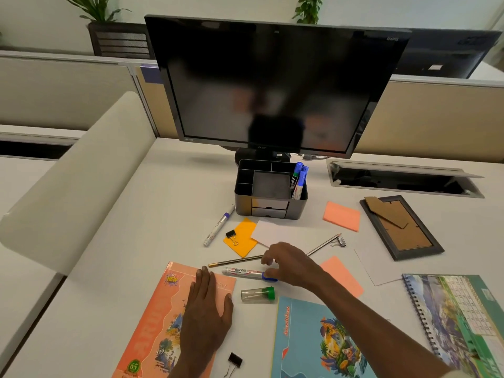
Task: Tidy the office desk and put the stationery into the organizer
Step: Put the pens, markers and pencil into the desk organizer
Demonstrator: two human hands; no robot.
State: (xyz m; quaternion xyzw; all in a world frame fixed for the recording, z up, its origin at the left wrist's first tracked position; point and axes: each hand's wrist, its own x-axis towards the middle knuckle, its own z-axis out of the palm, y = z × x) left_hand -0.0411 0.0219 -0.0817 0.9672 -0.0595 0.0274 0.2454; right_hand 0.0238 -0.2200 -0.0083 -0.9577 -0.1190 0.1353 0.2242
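Note:
The black desk organizer [270, 205] stands below the monitor with blue-capped markers [299, 181] upright in its right slot. My right hand [289, 264] reaches over the desk and its fingers close around the blue-capped end of a whiteboard marker [242, 273] lying flat. My left hand [208, 304] lies flat, fingers straight, on an orange notebook [152, 326]. Another marker [218, 226] lies left of the organizer. A pencil [234, 261] and a silver pen [324, 243] cross behind my right hand. A clear tube with a green cap [257, 294] lies near the notebook.
Orange sticky pads [342, 216], [342, 278], a yellow pad [242, 240] with a binder clip [231, 236], white paper [294, 236], another clip [234, 361], a blue notebook [313, 345], a spiral calendar [458, 317], a face-down picture frame [401, 227] and the monitor [272, 85] crowd the desk.

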